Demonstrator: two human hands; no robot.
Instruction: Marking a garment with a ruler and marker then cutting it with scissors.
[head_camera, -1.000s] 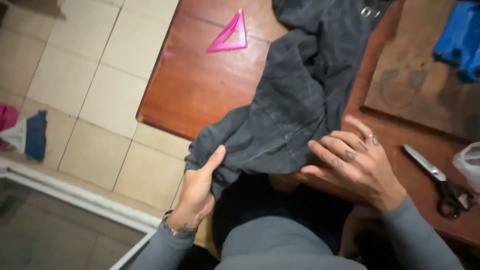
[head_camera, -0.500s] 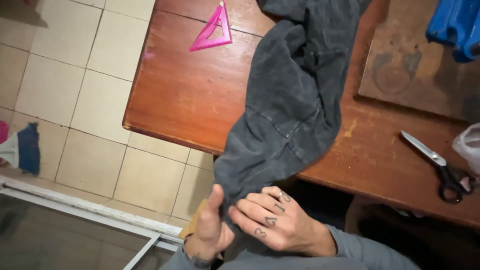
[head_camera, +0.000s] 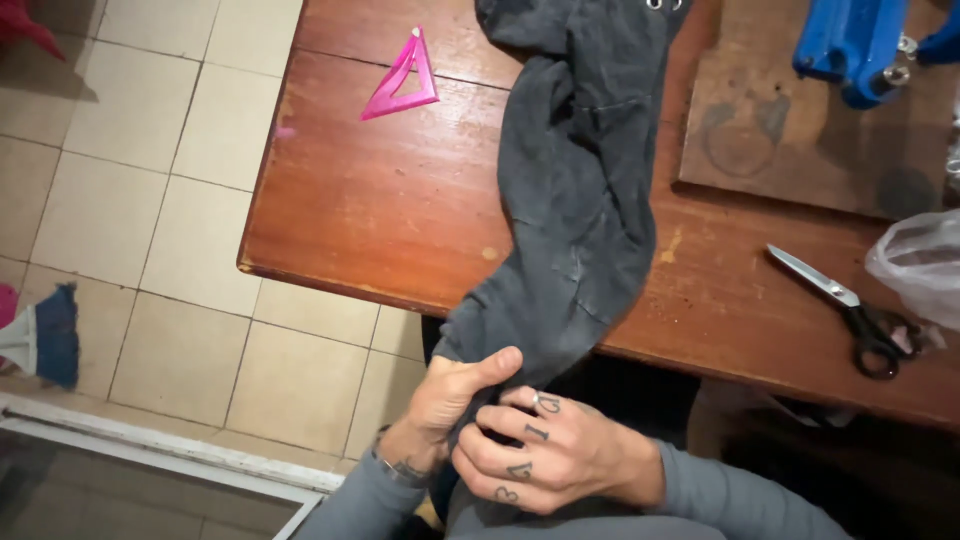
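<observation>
- My left hand (head_camera: 450, 395) and right hand (head_camera: 545, 460) both pinch the dark grey cloth (head_camera: 580, 200) hanging below the worktop (head_camera: 400, 210) edge.
- Risk: one tug could drag it onto the scissors (head_camera: 845, 310) beside the cloth.

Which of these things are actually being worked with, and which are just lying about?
In hand:
dark grey garment, gripped at its lower end by left hand and right hand

Lying about:
scissors
pink triangle ruler
blue tool
plastic bag
</observation>
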